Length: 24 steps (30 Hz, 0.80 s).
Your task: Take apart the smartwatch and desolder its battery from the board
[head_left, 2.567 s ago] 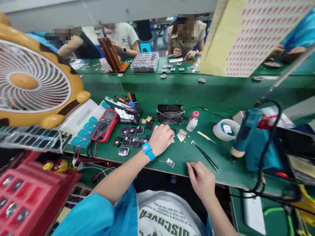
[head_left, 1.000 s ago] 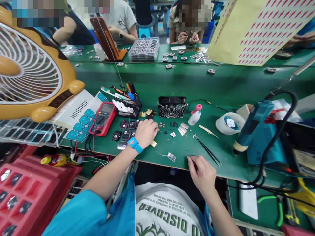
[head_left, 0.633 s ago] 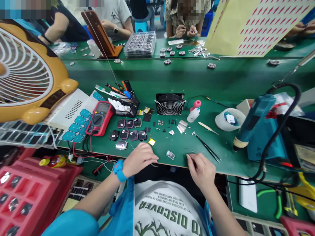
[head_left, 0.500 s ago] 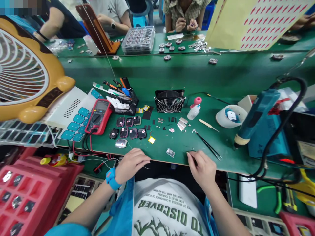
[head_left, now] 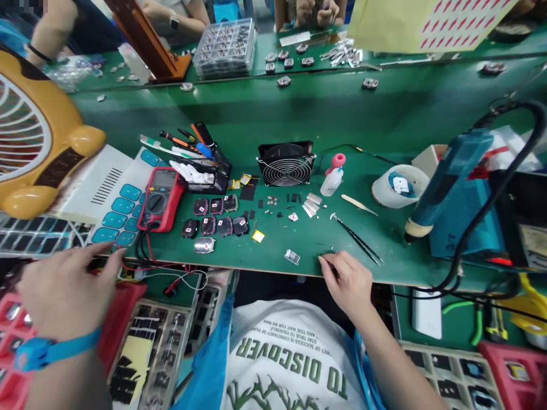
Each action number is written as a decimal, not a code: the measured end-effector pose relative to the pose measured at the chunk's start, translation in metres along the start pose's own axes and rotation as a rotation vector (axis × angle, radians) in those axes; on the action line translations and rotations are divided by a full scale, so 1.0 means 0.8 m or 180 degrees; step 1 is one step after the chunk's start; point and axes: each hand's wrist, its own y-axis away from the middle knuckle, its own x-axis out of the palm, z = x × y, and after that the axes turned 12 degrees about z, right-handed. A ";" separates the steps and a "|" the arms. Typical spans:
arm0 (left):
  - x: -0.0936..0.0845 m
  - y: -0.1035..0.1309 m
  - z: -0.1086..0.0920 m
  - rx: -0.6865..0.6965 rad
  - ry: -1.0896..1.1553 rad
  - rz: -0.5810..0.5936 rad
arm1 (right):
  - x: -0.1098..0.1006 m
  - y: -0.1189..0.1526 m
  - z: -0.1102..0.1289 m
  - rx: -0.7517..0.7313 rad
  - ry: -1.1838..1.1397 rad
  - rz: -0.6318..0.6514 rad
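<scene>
My left hand [head_left: 70, 285], with a blue wrist strap, is over the left side near the pink foam tray [head_left: 123, 319]. Its thumb and fingers are apart and nothing shows between them. My right hand [head_left: 348, 276] rests at the bench's front edge, fingers curled together; whatever they hold, if anything, is hidden. Left of it lies a small clear-and-silver part [head_left: 293, 257]. Black tweezers [head_left: 358, 240] lie beyond it to the right. Several dark watch cases [head_left: 208, 225] sit in two rows, with a silver case [head_left: 204, 245] below them and a yellow battery [head_left: 258, 236] beside them.
A red multimeter [head_left: 159, 199] and a tool holder [head_left: 209, 171] stand at left. A small fan [head_left: 285, 164], a white bottle [head_left: 332, 182] and a white tub [head_left: 399, 188] line the back. A blue hot-air tool [head_left: 453, 182] stands at right. Two people sit opposite.
My left hand has swung from the bench's front edge far to the left, its fingers spreading. My right hand stays almost in place. The camera view has shifted slightly.
</scene>
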 end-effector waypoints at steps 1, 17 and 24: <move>0.000 -0.003 -0.006 -0.0158 -0.0103 -0.0173 | 0.001 0.000 0.003 -0.0014 -0.0059 0.0071; 0.190 0.003 -0.201 0.2366 0.1513 0.1084 | 0.018 -0.018 0.019 -0.0407 -0.0333 0.0505; 0.190 -0.005 -0.202 0.1987 0.1707 0.0976 | 0.008 -0.020 0.018 -0.0233 -0.0545 0.0286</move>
